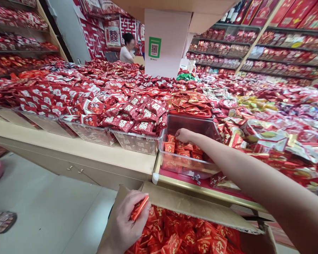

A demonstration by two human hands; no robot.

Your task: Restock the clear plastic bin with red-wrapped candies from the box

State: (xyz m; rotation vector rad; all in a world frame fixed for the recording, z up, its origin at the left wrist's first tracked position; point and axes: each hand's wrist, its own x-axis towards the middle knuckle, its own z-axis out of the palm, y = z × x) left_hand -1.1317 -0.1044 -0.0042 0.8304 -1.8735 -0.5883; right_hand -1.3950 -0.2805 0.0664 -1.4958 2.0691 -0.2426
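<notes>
My left hand is closed around a small red candy packet, held above the near side of a cardboard box. Many shiny red packets with gold print fill that box. Inside a clear plastic bin on the counter, my right hand has its fingers curled down at the red packets lying there. Its fingertips are pressed together beside one packet; what lies between them is partly hidden. Those packets cover the near part of the bin's bottom.
Clear bins heaped with dark red packets line the counter edge to the left. Mixed candy is piled on the right. A white pillar stands behind. A person sits far back. A sandalled foot shows at left.
</notes>
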